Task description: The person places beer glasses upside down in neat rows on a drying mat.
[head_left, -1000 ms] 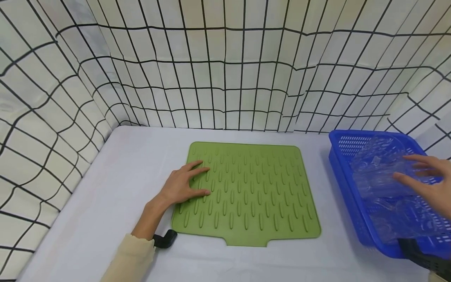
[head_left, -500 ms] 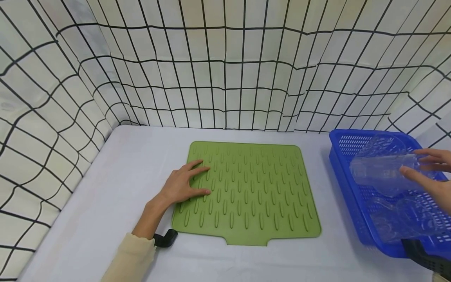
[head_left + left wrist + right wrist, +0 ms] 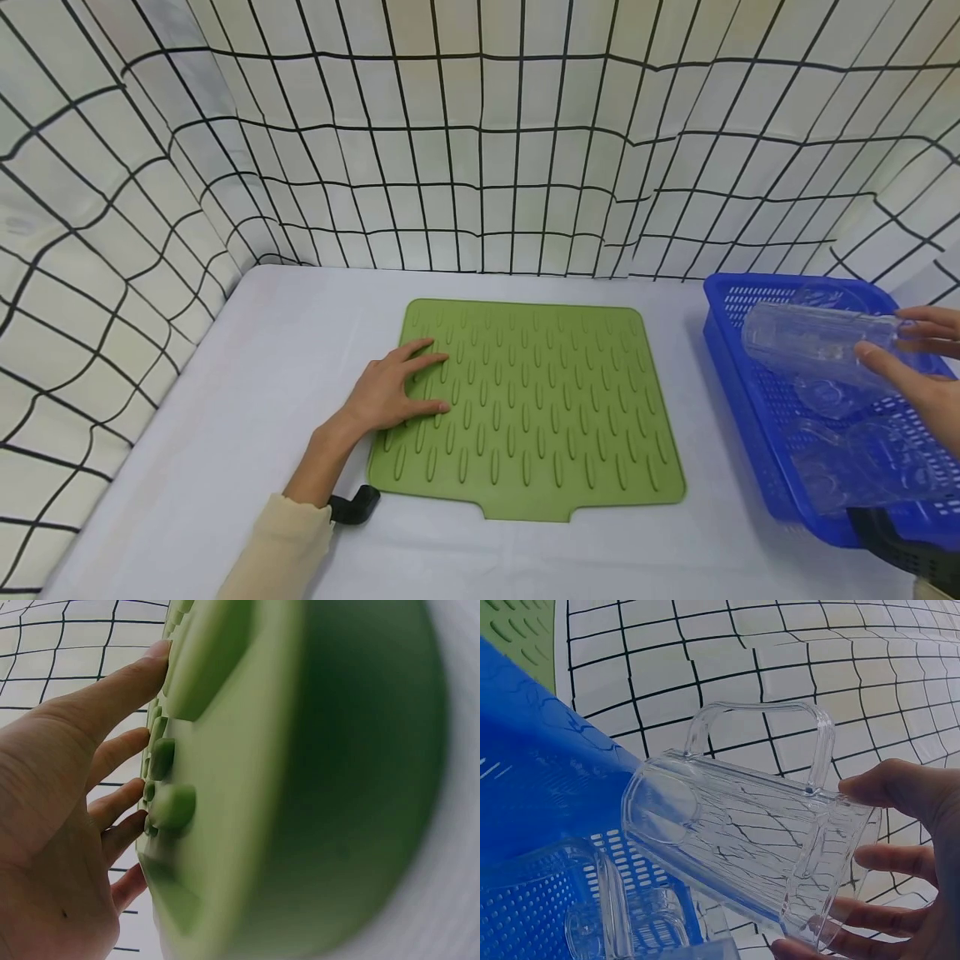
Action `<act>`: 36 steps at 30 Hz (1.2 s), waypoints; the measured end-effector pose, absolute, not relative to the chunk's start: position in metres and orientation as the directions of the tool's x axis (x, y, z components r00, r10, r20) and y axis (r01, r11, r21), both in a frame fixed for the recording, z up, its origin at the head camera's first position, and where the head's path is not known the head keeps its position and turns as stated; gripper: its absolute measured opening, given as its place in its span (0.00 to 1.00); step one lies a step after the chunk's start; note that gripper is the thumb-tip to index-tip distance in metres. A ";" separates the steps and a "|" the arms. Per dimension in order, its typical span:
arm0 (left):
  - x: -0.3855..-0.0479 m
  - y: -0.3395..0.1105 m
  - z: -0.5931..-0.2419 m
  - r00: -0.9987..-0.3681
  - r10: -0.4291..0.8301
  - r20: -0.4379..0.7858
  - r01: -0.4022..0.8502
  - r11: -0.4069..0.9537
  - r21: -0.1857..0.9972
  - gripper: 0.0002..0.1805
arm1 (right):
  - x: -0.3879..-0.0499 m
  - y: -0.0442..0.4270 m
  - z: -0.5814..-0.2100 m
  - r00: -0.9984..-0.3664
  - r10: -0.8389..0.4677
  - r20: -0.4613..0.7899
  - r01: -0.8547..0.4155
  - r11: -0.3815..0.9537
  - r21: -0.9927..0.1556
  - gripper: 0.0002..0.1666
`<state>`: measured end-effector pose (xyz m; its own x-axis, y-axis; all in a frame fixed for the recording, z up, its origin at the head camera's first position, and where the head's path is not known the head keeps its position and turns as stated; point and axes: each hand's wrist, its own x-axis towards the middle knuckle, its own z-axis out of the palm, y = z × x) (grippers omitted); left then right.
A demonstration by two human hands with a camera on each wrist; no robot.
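Observation:
A clear mug (image 3: pixel 817 333) with a handle (image 3: pixel 765 709) is tilted on its side above the blue basket (image 3: pixel 738 425). My right hand (image 3: pixel 926 375) grips it near the rim, thumb on one side and fingers on the other, as the right wrist view shows. Flat on the table lies a green ridged mat (image 3: pixel 555 400). On its left part rests my left hand (image 3: pixel 382 396), fingers spread and fairly straight, touching the ridges; the left wrist view has the mat edge-on beside the fingers. More clear mugs (image 3: pixel 862 467) lie inside the basket, their outlines hard to separate.
White cloth (image 3: pixel 285 333) covers the table around the mat. Black-lined grid panels (image 3: pixel 450 150) stand along the back and sides. The basket takes up the right end, close to the back panel. A black wrist mount (image 3: pixel 352 507) sits by the mat's left corner.
My right hand has taken hold of a clear mug in the basket and lifted it slightly, tilting it. The left hand stays on the mat.

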<state>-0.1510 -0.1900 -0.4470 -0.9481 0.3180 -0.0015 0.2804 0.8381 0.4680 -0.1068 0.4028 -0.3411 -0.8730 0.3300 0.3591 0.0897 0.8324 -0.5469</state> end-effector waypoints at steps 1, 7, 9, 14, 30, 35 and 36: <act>-0.151 -0.190 -0.447 -0.948 0.317 -0.003 0.279 0.837 0.470 0.42 | -0.108 0.405 -0.344 -0.869 0.329 0.371 0.081 0.832 -0.549 0.35; -0.152 -0.190 -0.447 -0.948 0.319 -0.001 0.282 0.839 0.464 0.42 | -0.113 0.407 -0.349 -0.841 0.347 0.414 0.029 0.794 -0.607 0.35; -0.152 -0.190 -0.447 -0.948 0.319 -0.003 0.281 0.839 0.465 0.42 | -0.115 0.406 -0.350 -0.835 0.353 0.422 0.016 0.782 -0.623 0.35; -0.151 -0.190 -0.448 -0.948 0.319 -0.007 0.278 0.838 0.469 0.42 | -0.123 0.415 -0.360 -0.831 0.314 0.460 -0.035 0.795 -0.605 0.36; -0.151 -0.189 -0.446 -0.947 0.322 0.003 0.286 0.836 0.469 0.42 | -0.110 0.356 -0.326 -0.860 0.397 0.320 0.084 0.729 -0.680 0.36; -0.151 -0.189 -0.446 -0.947 0.322 0.000 0.285 0.837 0.467 0.42 | -0.112 0.354 -0.326 -0.857 0.376 0.352 0.035 0.724 -0.689 0.36; -0.151 -0.189 -0.446 -0.947 0.322 0.000 0.285 0.838 0.466 0.42 | -0.113 0.353 -0.326 -0.858 0.377 0.349 0.035 0.721 -0.692 0.37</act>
<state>-0.1505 -0.1890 -0.4458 -0.9467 0.3221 0.0003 0.2852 0.8376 0.4660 -0.1127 0.3531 -0.3256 -0.8578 0.3774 0.3490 0.0355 0.7208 -0.6922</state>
